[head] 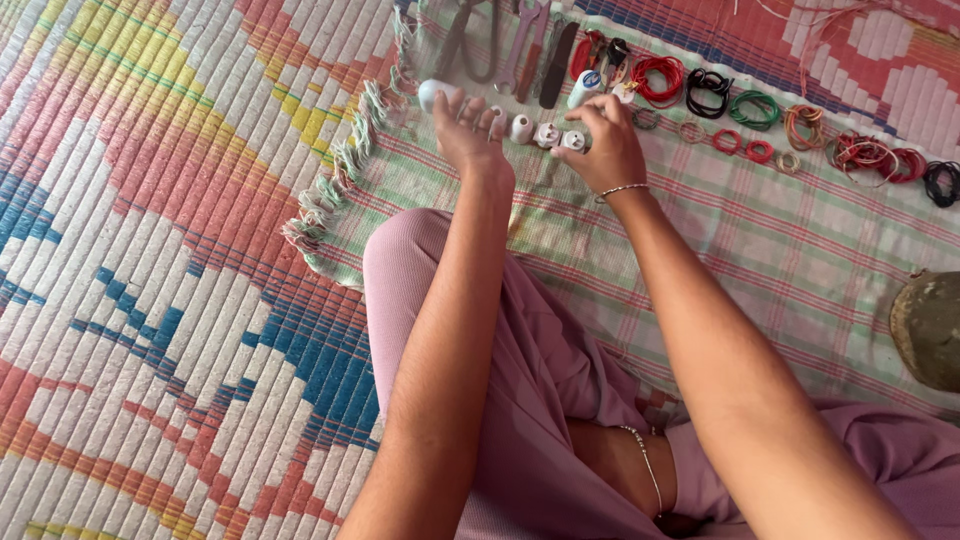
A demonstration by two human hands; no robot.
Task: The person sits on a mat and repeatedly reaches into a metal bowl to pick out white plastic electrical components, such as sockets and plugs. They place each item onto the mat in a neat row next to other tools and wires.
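Pink-clad knee (420, 260) nearest, under both forearms. Left hand (468, 130) on fringed cloth (800, 250), fingers loosely spread, tips touching white bulb (436, 93). Right hand (605, 145) curled narrow, fingertips pinching small white holder (573, 141). Two more holders (534, 131) between the hands. Beyond fingers: pliers (475, 40), spanner (522, 50), wire coils (750, 108) in row.

Wire coils (760, 110) right of tools (520, 50), both on cloth (800, 260).
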